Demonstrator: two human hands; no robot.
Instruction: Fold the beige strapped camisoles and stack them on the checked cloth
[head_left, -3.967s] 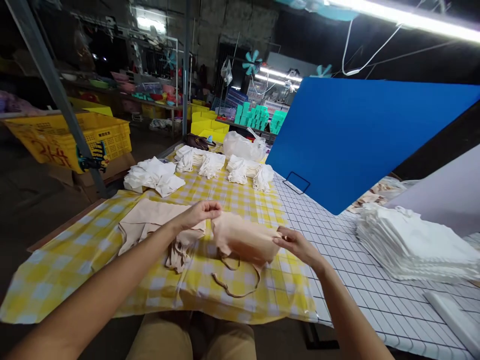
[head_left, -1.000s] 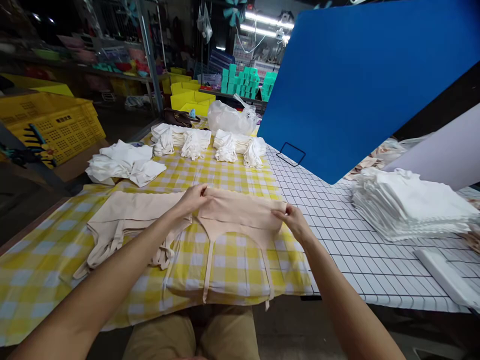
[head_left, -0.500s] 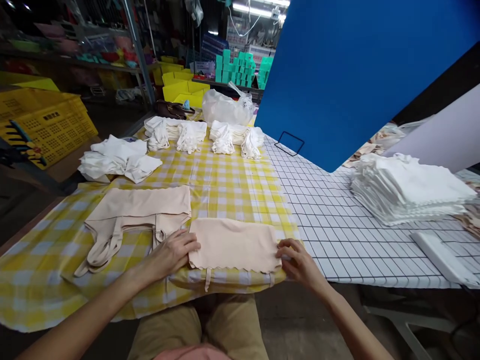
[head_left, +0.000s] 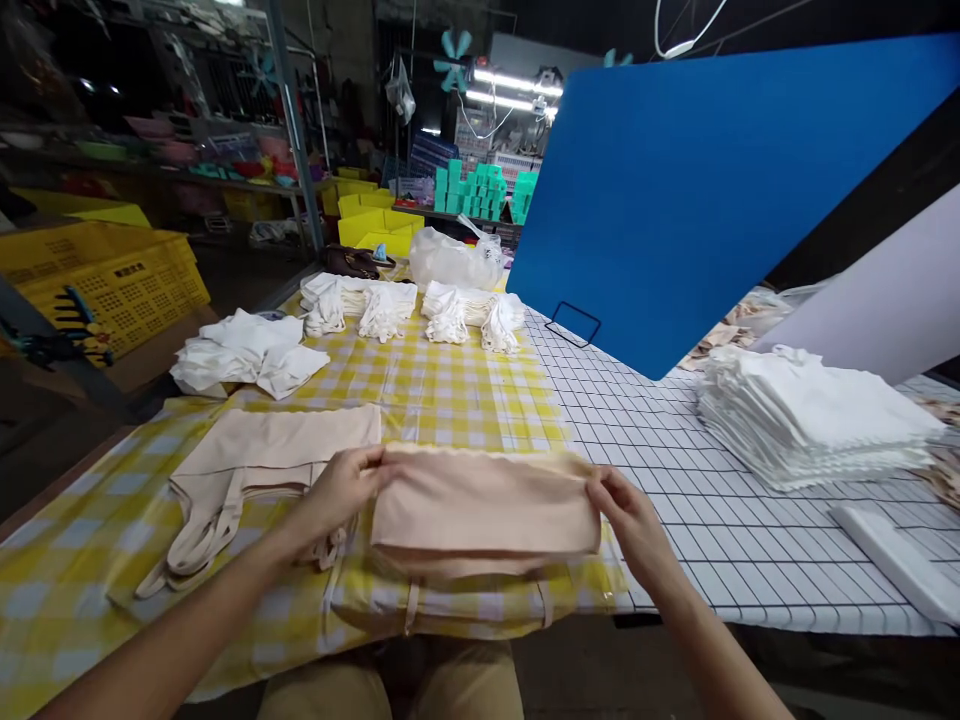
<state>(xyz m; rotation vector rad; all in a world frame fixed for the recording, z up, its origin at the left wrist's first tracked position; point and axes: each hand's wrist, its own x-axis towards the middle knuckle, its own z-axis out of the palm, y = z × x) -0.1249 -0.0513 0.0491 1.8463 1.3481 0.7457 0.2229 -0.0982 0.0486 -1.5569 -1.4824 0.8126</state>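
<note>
A beige strappy bra top is stretched out between my hands, its scalloped edge along the top and its lower part blurred by motion. My left hand pinches its upper left corner. At the upper right corner, my right hand grips the fabric between thumb and fingers. Two thin straps hang below it over the table's front edge. To the left lie more beige bra tops with looped straps, laid flat; my left forearm covers part of them.
White folded garments stand in bundles at the back, near a plastic bag. A loose white heap lies left. Right are a white stack, a tilted blue board and a white bar. A yellow crate stands far left.
The beige top has been lifted and turned so its scalloped edge, formerly nearest me, is now at the top. Both hands have shifted to the upper corners. The view has tilted upward.
</note>
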